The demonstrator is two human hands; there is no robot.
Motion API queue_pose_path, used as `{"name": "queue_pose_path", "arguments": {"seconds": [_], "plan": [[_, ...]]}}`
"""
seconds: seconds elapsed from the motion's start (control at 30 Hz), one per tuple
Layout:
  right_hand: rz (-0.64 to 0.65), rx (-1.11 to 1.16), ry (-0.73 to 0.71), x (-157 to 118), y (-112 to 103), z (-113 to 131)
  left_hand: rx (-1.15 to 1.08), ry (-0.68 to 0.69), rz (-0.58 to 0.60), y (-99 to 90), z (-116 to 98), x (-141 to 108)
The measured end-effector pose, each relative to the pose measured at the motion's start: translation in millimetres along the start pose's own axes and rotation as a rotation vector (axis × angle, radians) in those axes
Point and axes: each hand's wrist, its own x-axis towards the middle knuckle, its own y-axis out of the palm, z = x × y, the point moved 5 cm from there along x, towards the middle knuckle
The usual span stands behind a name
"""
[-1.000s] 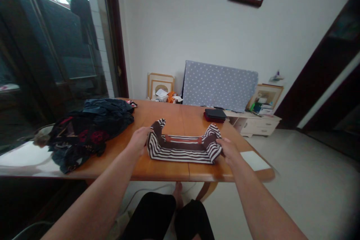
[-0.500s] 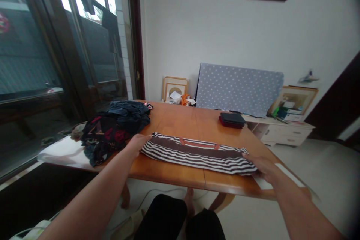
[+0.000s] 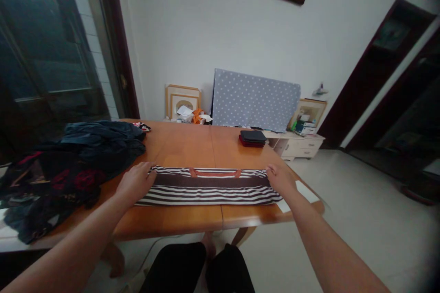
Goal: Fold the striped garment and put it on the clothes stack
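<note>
A striped sweater (image 3: 213, 194), brown and white with an orange-trimmed neckline, lies folded into a long flat band on the wooden table (image 3: 178, 144). Its far left corner is pinched in my left hand (image 3: 137, 181), fingers closed. At the opposite end my right hand (image 3: 279, 178) grips the far right corner between thumb and fingers. The cloth is drawn fairly straight between both hands, with its near edge along the front of the table.
A heap of dark clothes (image 3: 103, 144) covers the table's left side. Dark folded items (image 3: 252, 137) are stacked toward the back right. White paper (image 3: 305, 192) lies by the right edge. Behind stand a polka-dot cloth-covered panel (image 3: 254, 100) and a low white cabinet (image 3: 302, 146).
The view has turned right. My right hand has shifted to the sweater's far corner, and the band now lies straighter and flatter. My left hand still holds its end.
</note>
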Motion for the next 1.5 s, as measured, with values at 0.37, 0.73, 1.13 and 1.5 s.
{"name": "queue_pose_path", "arguments": {"seconds": [0.37,0.73,1.13,1.5], "plan": [[0.199,-0.169,-0.142,-19.3,51.9,-14.7,0.026,0.186,0.212,39.7,9.6,0.0],[0.206,-0.339,-0.315,-12.4,24.2,15.2,0.258,0.290,0.243,0.3,-11.8,1.1],[0.095,-0.313,-0.430,-18.2,22.2,-1.9,0.373,0.576,0.112,-39.3,-58.3,-40.3],[0.106,-0.293,-0.449,-12.1,24.5,-13.9,0.414,0.639,0.121,-48.6,-53.6,-75.0]]}}
